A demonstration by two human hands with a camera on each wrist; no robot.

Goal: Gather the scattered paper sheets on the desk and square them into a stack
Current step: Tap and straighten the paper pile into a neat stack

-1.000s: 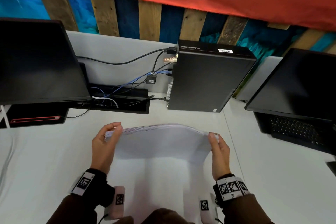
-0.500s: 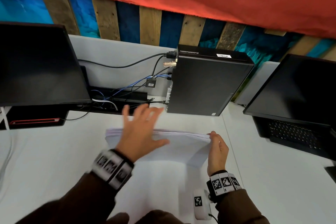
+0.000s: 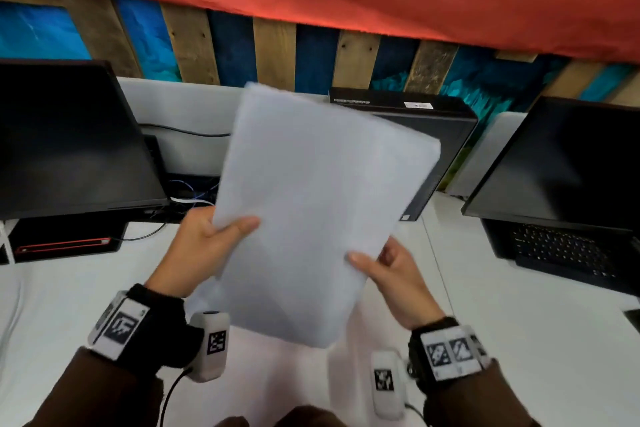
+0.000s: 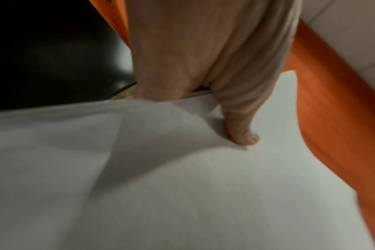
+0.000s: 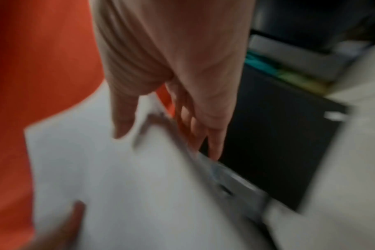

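A stack of white paper sheets [image 3: 311,211] is lifted off the desk and held upright, tilted to the right. My left hand [image 3: 207,246] pinches its left edge, thumb on the front face and fingers behind. My right hand [image 3: 388,270] grips the right edge lower down, thumb on the front. In the left wrist view the thumb [image 4: 242,128] presses into the paper stack [image 4: 161,186]. The right wrist view is blurred; it shows my thumb [image 5: 122,121] on the paper stack [image 5: 139,186] with the fingers [image 5: 203,135] behind its edge.
A black desktop computer case [image 3: 440,135] stands behind the paper. A dark monitor [image 3: 69,142] is at the left, a laptop [image 3: 568,201] at the right. Cables [image 3: 187,191] lie in a tray at the back. The white desk [image 3: 502,322] spreads below my hands.
The stack lay on the desk, its far edge lifted by both hands. My left hand then swept over it. Now both hands hold the stack raised upright and tilted.
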